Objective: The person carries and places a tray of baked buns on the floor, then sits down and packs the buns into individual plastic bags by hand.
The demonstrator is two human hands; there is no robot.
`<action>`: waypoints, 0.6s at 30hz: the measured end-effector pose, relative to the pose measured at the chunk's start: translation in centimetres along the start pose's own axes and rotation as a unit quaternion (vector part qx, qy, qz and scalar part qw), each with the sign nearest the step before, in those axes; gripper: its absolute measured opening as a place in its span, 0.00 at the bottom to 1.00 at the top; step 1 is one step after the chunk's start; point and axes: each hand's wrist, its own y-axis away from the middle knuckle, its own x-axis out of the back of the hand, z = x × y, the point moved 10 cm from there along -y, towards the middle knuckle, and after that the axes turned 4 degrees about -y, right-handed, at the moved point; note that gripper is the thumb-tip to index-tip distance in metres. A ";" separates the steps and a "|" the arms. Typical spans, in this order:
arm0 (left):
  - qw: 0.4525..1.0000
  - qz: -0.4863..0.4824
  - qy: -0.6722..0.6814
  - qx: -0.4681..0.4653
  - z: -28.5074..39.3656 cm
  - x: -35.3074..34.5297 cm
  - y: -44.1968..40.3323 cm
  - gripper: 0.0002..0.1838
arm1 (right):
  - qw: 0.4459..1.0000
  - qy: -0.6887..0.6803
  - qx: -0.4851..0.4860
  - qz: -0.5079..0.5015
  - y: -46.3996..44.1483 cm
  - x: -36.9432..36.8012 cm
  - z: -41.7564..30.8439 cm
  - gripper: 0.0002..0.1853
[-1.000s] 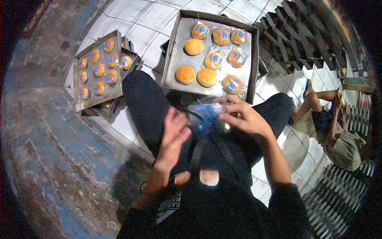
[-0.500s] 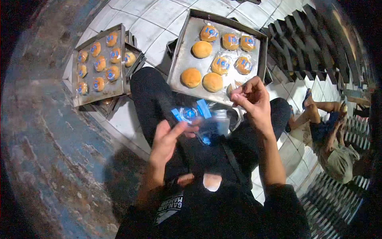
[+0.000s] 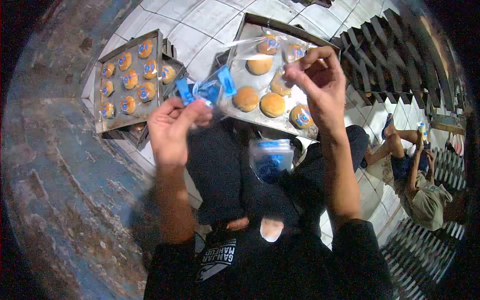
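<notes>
My left hand (image 3: 175, 125) is closed on blue-printed plastic bags (image 3: 205, 92), whose blue ends stick up past its fingers. My right hand (image 3: 322, 82) has thumb and fingertips pinched together above the large tray (image 3: 280, 125). A clear plastic film (image 3: 250, 49) stretches from near its fingertips toward the left; blur hides its exact edges. Plain round buns (image 3: 273, 105) lie on this tray beside wrapped buns with blue print. One wrapped bun (image 3: 301, 116) sits at the tray's near right, below my right hand. In my lap stands a clear pack of blue-printed bags (image 3: 272, 159).
A smaller metal tray (image 3: 116, 117) of wrapped buns rests at left on other trays. Stacked dark slatted racks (image 3: 375, 57) stand at right. Another person (image 3: 422, 200) sits at far right, holding a pale item. White floor tiles (image 3: 200, 22) show behind the trays.
My left hand has moved up and left with the bags. My right hand has risen from the near tray edge, uncovering a wrapped bun. Clear film now shows between the hands.
</notes>
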 end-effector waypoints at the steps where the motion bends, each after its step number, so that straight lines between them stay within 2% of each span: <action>1: 0.999 0.031 -0.001 0.010 -0.4 0.8 0.6 0.06 | 1.000 0.000 0.002 0.002 0.1 0.6 0.8 0.13; 3: 0.998 0.057 -0.003 0.020 -1.1 1.6 2.3 0.06 | 0.989 -0.083 -0.119 -0.004 0.3 1.8 5.5 0.17; 4: 0.997 0.072 -0.011 0.037 -1.8 2.1 3.3 0.06 | 0.988 -0.003 -0.157 0.002 0.7 4.1 9.9 0.22; 5: 0.995 0.088 -0.018 0.053 -2.6 2.6 4.3 0.07 | 0.961 0.190 -0.200 -0.031 1.3 7.0 14.5 0.26; 6: 0.992 0.102 -0.017 0.073 -3.9 3.1 5.2 0.07 | 0.910 0.334 -0.245 -0.019 2.6 9.2 18.4 0.35; 7: 0.992 0.099 -0.018 0.072 -4.4 3.0 6.0 0.07 | 0.835 0.408 -0.359 -0.083 4.7 10.7 22.7 0.44; 8: 0.989 0.108 -0.002 0.101 -5.5 3.1 6.8 0.07 | 0.846 0.424 -0.314 -0.082 6.7 13.7 30.3 0.47; 9: 0.985 0.118 0.014 0.129 -6.6 3.3 7.5 0.08 | 0.814 0.470 -0.334 -0.063 7.8 13.1 30.1 0.45; 11: 0.983 0.122 0.001 0.140 -7.8 3.9 8.3 0.09 | 0.804 0.565 -0.183 0.035 8.7 10.9 28.2 0.41; 15: 0.983 0.121 0.024 0.139 -7.6 4.1 8.6 0.08 | 0.789 0.598 -0.133 0.054 10.4 7.8 26.0 0.39; 17: 0.983 0.117 0.018 0.138 -7.4 3.8 8.4 0.08 | 0.908 0.393 -0.144 0.008 10.7 6.7 25.5 0.37; 18: 0.985 0.099 0.027 0.136 -7.3 3.2 8.1 0.08 | 0.899 0.397 -0.184 -0.002 10.8 7.0 25.1 0.35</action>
